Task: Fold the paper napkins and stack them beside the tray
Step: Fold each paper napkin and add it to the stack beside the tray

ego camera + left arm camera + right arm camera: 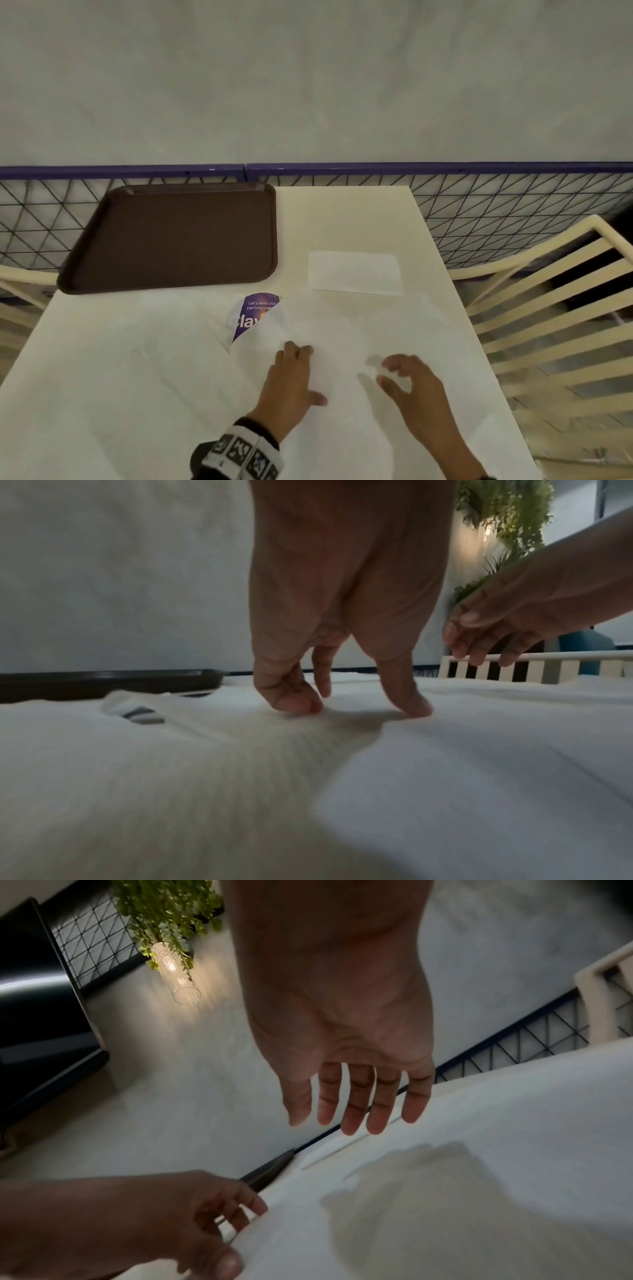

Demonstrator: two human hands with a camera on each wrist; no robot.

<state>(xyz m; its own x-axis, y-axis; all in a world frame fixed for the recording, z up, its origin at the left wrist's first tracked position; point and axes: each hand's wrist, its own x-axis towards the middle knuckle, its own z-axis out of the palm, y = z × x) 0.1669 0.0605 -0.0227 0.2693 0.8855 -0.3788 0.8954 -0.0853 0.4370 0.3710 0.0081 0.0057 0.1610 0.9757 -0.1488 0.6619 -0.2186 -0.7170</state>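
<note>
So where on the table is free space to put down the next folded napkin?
Bare tabletop lies between the brown tray and the table's right edge, beyond the folded napkin. The near half is crowded: unfolded napkins cover it, the left hand presses them, and the right hand hovers above.

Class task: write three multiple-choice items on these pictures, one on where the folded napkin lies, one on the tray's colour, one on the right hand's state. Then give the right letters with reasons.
1. The folded napkin lies:
A. on the tray
B. on the table, right of the tray
C. on the chair

2. The tray is:
A. brown
B. white
C. purple

3. The right hand:
A. pinches a napkin
B. presses the tray
C. hovers open, holding nothing

Answers:
1 B: it rests on the table beside the tray.
2 A: dark brown surface.
3 C: the right wrist view shows spread fingers above the napkin.
</note>
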